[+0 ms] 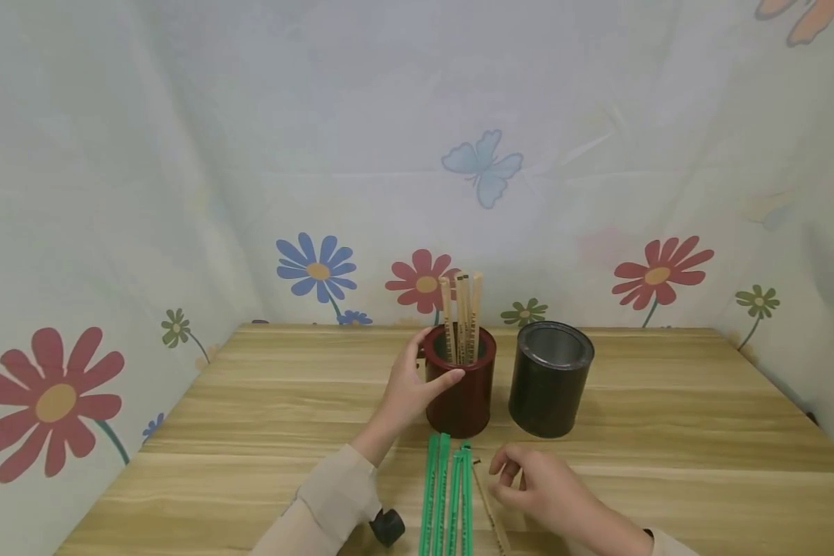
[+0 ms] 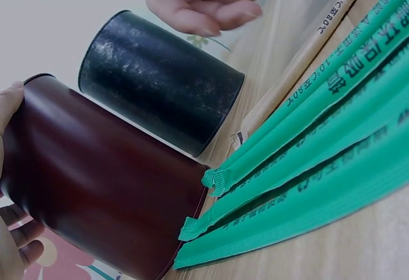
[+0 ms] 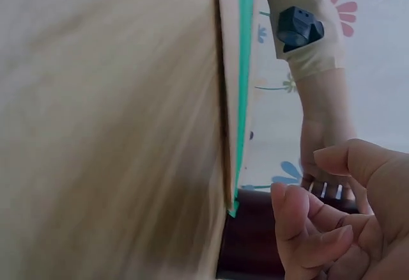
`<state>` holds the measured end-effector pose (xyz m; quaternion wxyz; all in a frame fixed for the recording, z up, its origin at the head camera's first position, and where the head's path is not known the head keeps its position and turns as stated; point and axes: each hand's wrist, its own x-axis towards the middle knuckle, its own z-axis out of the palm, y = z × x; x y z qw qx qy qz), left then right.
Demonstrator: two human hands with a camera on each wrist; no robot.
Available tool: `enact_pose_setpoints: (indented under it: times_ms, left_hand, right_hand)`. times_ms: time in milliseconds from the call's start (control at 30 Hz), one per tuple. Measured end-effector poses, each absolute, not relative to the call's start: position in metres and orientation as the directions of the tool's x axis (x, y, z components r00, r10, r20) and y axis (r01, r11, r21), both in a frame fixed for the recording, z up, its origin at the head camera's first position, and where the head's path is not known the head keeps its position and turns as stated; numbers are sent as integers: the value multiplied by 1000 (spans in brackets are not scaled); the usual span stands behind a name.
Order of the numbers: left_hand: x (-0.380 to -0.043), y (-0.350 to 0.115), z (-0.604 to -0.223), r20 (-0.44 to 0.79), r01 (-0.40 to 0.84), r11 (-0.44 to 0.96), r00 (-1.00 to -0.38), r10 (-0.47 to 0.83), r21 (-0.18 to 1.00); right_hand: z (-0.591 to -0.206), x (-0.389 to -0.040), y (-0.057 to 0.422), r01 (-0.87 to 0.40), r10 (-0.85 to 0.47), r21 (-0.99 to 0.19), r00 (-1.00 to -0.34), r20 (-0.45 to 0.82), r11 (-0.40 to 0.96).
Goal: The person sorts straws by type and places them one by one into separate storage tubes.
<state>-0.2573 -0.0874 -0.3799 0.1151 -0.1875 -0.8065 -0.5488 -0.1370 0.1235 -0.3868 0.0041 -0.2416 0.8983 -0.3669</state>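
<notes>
My left hand (image 1: 411,390) grips a dark red can (image 1: 467,403) at its rim, thumb in front and the other fingers at the far side. Several slim brown paper-wrapped sticks (image 1: 463,324), which look like straws, stand upright in it. In front of the can lie several green-wrapped ones (image 1: 438,494), side by side, with one brown-wrapped stick (image 1: 489,510) at their right. Just right of that stick hovers my right hand (image 1: 545,490), its fingers loosely bent. Nothing shows between those fingers in the right wrist view.
A black can (image 1: 547,394) stands upright right of the red one, its mouth uncovered. Wood-grain boards form the table (image 1: 306,386). Behind it hangs a pale cloth (image 1: 361,154) printed with flowers and a butterfly. A black device (image 1: 388,527) sits at the left wrist.
</notes>
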Motion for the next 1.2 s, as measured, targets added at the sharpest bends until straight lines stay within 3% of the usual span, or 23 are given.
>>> enact_pose_setpoints:
  times_ms: [467,733,1200]
  left_hand:
    - [-257,-86,-378,389,428,329,-904,179,842]
    - [-258,-87,-379,393,432,318,-901,183,844]
    - [-256,-88,-379,387,424,328,-905,174,844]
  right_hand:
    - [-397,-139,117,-391,-453,-636,-888,72,666]
    - [-404,-138,112,-381,-435,-644,-897,83,663]
    - [-410,-137,104,-398,-401,-515,-909,112,759]
